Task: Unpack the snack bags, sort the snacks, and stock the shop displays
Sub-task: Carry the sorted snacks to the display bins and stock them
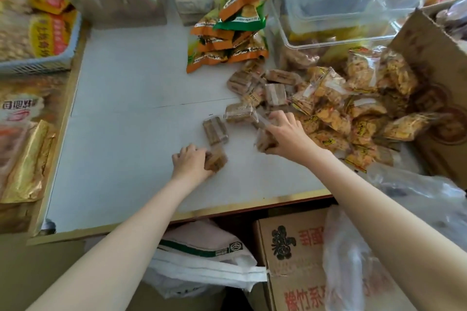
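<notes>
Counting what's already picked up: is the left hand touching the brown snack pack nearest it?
Touching. The head view shows the left hand with fingers curled round the brown snack pack on the white table.

Bench [121, 118]: matt white top. Brown snack packs [216, 129]: clear glossy film. Orange packets [227, 33]: shiny printed foil. Upper-right bin [328, 7]: clear smooth plastic. Right-side box [434, 58]: matt brown cardboard.
</notes>
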